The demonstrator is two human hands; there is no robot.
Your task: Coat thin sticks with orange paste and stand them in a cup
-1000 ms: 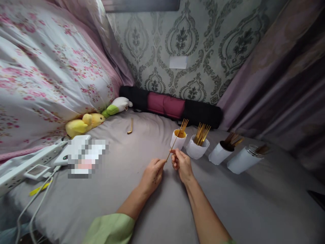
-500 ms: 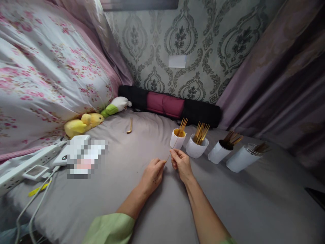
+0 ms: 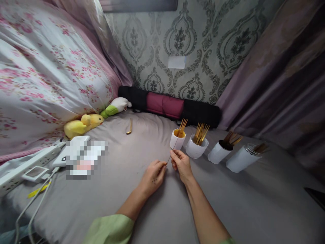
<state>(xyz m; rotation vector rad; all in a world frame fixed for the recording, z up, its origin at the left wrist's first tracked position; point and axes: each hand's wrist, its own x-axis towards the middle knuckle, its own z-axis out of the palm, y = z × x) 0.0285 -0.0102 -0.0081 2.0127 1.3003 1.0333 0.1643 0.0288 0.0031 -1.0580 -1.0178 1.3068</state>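
My left hand (image 3: 153, 175) and my right hand (image 3: 181, 163) sit close together over the grey bedsheet (image 3: 142, 203). Both pinch one thin golden stick (image 3: 174, 147) that slants up toward a small white cup (image 3: 177, 139) with an orange inside. More golden sticks stand in that cup. Beside it stands a wider white cup (image 3: 196, 148) full of golden sticks, then two tilted white cups (image 3: 218, 152) (image 3: 240, 159) with darker sticks.
A black and maroon roll (image 3: 169, 106) lies along the patterned wall. A bent golden straw (image 3: 130, 126) lies on the sheet. Yellow and green plush toys (image 3: 82, 123), a power strip (image 3: 22, 164) with cables and a floral duvet (image 3: 48, 74) fill the left. Curtains hang at right.
The held stick has slid lower between my hands, its tip dropping from above the orange cup to beside it. The hands have barely shifted.
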